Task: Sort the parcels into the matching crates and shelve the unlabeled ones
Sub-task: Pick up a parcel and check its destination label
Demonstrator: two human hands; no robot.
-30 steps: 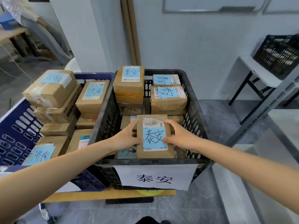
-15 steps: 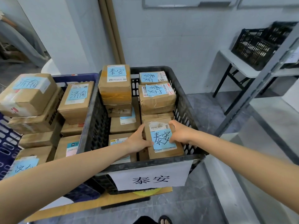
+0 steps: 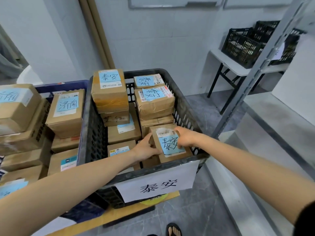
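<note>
A: Step?
B: Seating parcel (image 3: 168, 145) in black crate (image 3: 146, 71), near-right corner, label matching crate's sign (image 3: 156, 183). Left hand (image 3: 147, 149) and right hand (image 3: 186, 137) both grip its edges.
A: Next?
B: Probably let go, fetch another parcel.

Tan board (image 3: 173, 194), perhaps wooden, bearing black crate (image 3: 170, 163), blue crate (image 3: 61, 86)

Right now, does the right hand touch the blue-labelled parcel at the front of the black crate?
Touching. The head view shows the right hand resting on the top face of the parcel, with no gap between them.
</note>
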